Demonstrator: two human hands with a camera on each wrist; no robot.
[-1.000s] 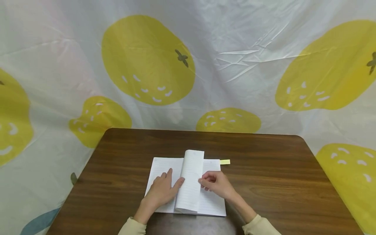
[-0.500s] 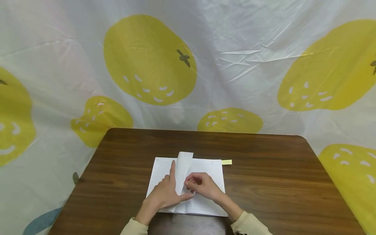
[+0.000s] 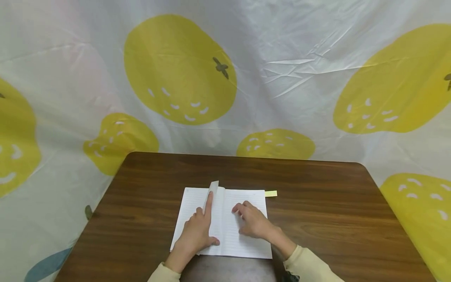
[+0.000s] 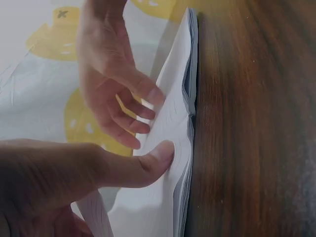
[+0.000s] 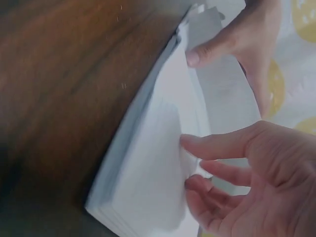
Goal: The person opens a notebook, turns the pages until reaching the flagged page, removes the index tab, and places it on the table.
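Observation:
An open lined notebook (image 3: 225, 219) lies flat on the brown table (image 3: 317, 219), near its front edge. My left hand (image 3: 198, 231) rests on the left page, its index finger stretched along the spine and pressing down a still slightly raised leaf (image 3: 213, 187). In the left wrist view the left thumb (image 4: 157, 157) pushes against the paper stack (image 4: 180, 148). My right hand (image 3: 251, 222) lies on the right page with fingers spread and relaxed, holding nothing. In the right wrist view the right fingers (image 5: 207, 145) touch the page (image 5: 148, 182).
A small yellow sticky note (image 3: 270, 193) pokes out at the notebook's far right corner. A white cloth with big yellow fruit prints (image 3: 179, 70) hangs behind and around the table. Bare wood stretches to both sides and beyond the notebook.
The raised bundle of pages went over from right to left and nearly flattened. My right hand let go of it and settled on the right page; the left index finger now presses it down.

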